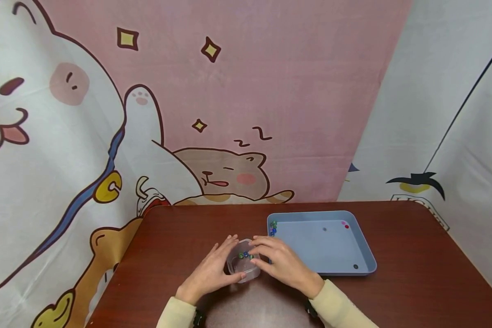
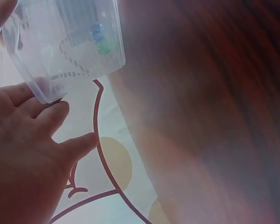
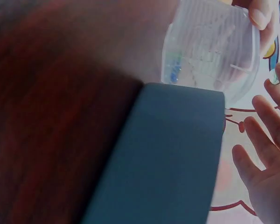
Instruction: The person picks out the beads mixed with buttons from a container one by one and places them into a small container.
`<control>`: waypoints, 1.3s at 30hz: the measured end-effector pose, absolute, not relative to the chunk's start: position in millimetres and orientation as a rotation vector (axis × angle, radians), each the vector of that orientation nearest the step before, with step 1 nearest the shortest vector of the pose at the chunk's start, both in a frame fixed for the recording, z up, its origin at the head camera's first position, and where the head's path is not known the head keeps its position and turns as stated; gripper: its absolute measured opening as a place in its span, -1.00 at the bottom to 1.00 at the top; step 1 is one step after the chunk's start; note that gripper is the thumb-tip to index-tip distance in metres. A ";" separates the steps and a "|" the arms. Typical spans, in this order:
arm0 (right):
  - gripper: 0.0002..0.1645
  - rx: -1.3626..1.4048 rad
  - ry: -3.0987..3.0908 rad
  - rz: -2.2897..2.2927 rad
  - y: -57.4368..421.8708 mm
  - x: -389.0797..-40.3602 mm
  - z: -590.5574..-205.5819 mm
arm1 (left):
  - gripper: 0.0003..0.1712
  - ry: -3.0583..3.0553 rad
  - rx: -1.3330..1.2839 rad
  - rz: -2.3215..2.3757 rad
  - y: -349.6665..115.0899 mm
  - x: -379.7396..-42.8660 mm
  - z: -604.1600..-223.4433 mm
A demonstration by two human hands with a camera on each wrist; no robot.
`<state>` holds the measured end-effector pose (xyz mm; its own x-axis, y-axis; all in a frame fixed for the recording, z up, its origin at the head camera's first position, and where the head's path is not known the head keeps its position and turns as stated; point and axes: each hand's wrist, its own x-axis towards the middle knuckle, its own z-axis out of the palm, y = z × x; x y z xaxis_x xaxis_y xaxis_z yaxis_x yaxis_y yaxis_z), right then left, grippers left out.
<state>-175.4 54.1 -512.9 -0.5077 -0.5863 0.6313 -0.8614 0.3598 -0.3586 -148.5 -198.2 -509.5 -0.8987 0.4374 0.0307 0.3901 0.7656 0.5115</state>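
Observation:
My left hand point(image 1: 211, 275) holds a small clear plastic container point(image 1: 250, 274), its fingers along the left side and its thumb at the near side. Inside the container are a blue marble point(image 1: 246, 254) and a green marble point(image 1: 241, 256). My right hand point(image 1: 283, 262) is at the container's right side, over its rim. A small glassy marble point(image 3: 274, 77) shows between its thumb and index fingertip, while the other fingers are spread. Through the clear wall, blue marbles point(image 2: 98, 31) appear in the left wrist view.
A light blue tray point(image 1: 320, 253) stands right of the container on the brown table point(image 1: 180, 246). Several green and blue marbles point(image 1: 273, 228) line its left end. Small red and pink pieces point(image 1: 346, 226), a grey one point(image 1: 325, 229) and a dark one point(image 1: 355, 266) lie in it.

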 end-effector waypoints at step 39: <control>-0.72 1.278 -2.381 0.941 61.3 -174.8 -510.0 | 0.09 2.948 0.723 0.720 -200.9 -146.3 -512.8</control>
